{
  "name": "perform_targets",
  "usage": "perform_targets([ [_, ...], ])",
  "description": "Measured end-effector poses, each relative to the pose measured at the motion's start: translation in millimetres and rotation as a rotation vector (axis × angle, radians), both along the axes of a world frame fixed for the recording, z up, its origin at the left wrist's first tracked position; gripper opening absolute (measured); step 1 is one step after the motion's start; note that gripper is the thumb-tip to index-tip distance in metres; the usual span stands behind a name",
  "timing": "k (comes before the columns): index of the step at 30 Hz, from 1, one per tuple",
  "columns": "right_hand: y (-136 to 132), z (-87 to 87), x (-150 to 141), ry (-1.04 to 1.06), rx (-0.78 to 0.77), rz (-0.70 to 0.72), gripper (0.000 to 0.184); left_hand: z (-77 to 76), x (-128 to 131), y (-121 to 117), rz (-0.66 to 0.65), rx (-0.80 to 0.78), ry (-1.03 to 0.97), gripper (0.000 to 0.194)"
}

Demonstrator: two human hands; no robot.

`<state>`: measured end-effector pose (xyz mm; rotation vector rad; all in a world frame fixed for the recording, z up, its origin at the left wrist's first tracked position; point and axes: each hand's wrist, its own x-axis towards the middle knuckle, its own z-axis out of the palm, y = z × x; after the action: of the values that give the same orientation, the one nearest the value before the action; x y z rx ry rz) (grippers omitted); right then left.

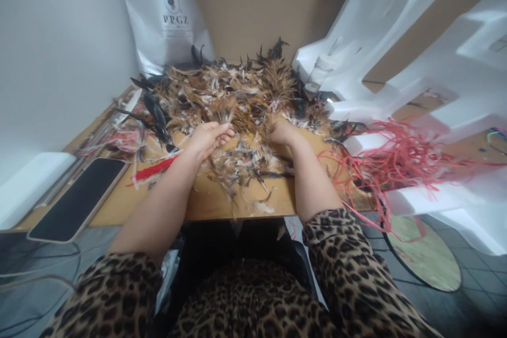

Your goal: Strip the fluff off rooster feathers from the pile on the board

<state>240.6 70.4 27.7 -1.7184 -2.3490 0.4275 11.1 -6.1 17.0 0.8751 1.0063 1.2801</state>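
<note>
A big heap of brown, white and black feathers (pixel 222 82) covers the back of the wooden table (pixel 158 210). At its front edge my left hand (pixel 209 139) pinches a small bunch of brown feathers (pixel 220 112) between thumb and forefinger, the other fingers curled. My right hand (pixel 280 131) reaches into the feathers a little to the right, its fingers bent down and mostly hidden among them, so what they hold does not show. Between and below both hands lies a looser scatter of small feathers (pixel 247 161), reaching the table's near edge.
A dark-screened phone (pixel 79 200) and a white box-like object (pixel 35 185) lie at left, near red strips (pixel 154 170). Tangled pink-red strings (pixel 404 158) hang over white foam pieces (pixel 420 193) at right. A clear bottle (pixel 320 73) and a white bag (pixel 170 26) stand behind.
</note>
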Motion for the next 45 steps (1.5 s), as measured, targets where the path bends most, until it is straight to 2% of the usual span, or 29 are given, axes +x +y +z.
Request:
perform_targets([
  [3,-1.6,3.3,-1.5,0.077,-0.045,-0.021,0.013,-0.3,-0.7,0.5,0.008,-0.012,-0.019,0.014],
  [7,-8.8,13.8,-6.2,0.578,-0.094,-0.062,0.015,-1.1,-0.6,1.7,0.011,-0.029,-0.055,0.012],
  [10,-19.1,19.9,-21.8,0.925,-0.198,-0.002,0.019,-0.8,0.5,1.8,0.0,-0.038,-0.075,0.012],
  [14,-35.2,19.6,-50.8,1.169,-0.238,0.036,0.026,2.1,2.7,-0.8,-0.079,-0.054,-0.119,0.01],
  [18,-45.8,12.2,-70.1,1.227,-0.242,-0.001,0.027,3.9,5.1,-4.2,-0.158,-0.056,-0.136,0.008],
  [22,-47.0,5.4,-76.1,1.207,-0.263,0.082,0.03,4.4,6.2,-4.4,-0.169,-0.058,-0.16,0.006],
  [24,-45.7,4.0,-76.0,1.278,-0.341,0.078,0.029,5.2,5.2,-3.4,-0.151,-0.062,-0.194,0.006],
  [28,-45.3,4.4,-73.9,1.409,-0.601,0.104,0.036,6.7,1.5,-2.6,-0.134,-0.09,-0.266,0.005],
  [31,-47.1,4.1,-74.0,1.431,-0.677,0.17,0.034,6.2,-0.4,-3.2,-0.172,-0.099,-0.293,0.008],
  [34,-47.5,2.4,-75.8,1.467,-0.635,0.146,0.033,4.7,-0.2,-3.1,-0.187,-0.09,-0.282,0.01],
  [40,-43.3,-0.1,-77.0,1.477,-0.491,0.049,0.037,3.5,3.9,-2.2,-0.081,-0.071,-0.15,0.009],
  [45,-43.2,-0.3,-78.4,1.435,-0.43,0.02,0.037,4.2,6.5,-4.4,-0.1,-0.07,-0.085,0.01],
])
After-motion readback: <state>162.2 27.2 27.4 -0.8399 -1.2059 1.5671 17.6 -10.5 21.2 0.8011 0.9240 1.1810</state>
